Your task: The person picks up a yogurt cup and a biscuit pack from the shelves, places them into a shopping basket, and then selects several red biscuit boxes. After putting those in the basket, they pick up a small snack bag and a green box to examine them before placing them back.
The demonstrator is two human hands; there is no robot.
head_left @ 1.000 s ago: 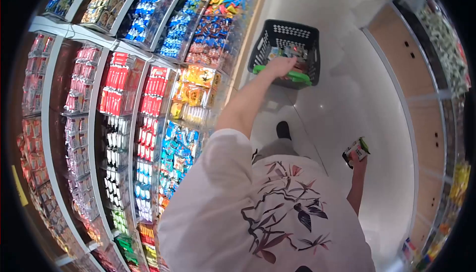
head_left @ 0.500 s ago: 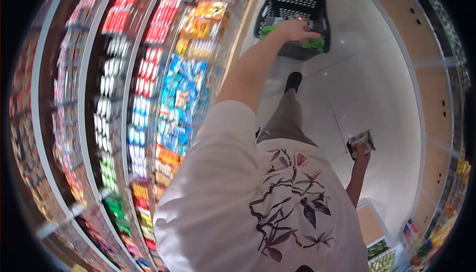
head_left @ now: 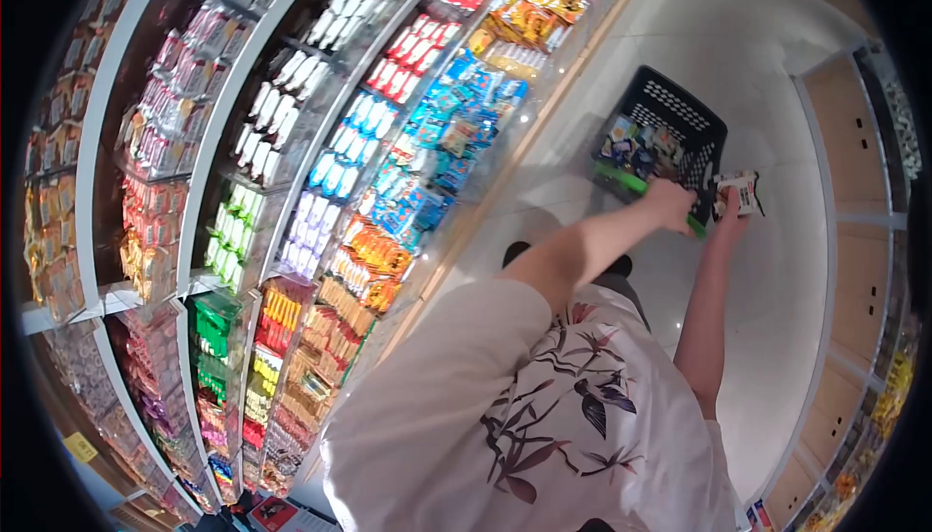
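The right hand [head_left: 730,208] held a small white-and-dark packet [head_left: 746,185], its fingers gripping the lower part, near the basket [head_left: 714,122] at its outer right side; whether the two touched could not be told. The left hand [head_left: 670,204] lay over the basket's green handle [head_left: 621,179], which showed on both sides of it; its fingers seemed curled round the bar, though their undersides were hidden.

The packet looked light and soft, with a thin, perhaps slippery wrapper, so a gentle pinch at the edge or around the lower body would likely have served; a hard squeeze might have crushed what was inside. The basket seemed stiff plastic, heavier for the mixed goods [head_left: 639,149] in it, and the middle of the handle looked the steadiest place to lift from.

The left hand and handle crossed the near side of the basket's mouth, and its right wall stood between the packet and the goods. A shelf [head_left: 544,116] packed with bright sweets [head_left: 417,192] ran along the left, its edge well apart from both hands. Pale cabinets [head_left: 859,260] lined the right, beyond the shiny floor [head_left: 767,338]. Dark shoes [head_left: 515,252] showed below the left forearm.
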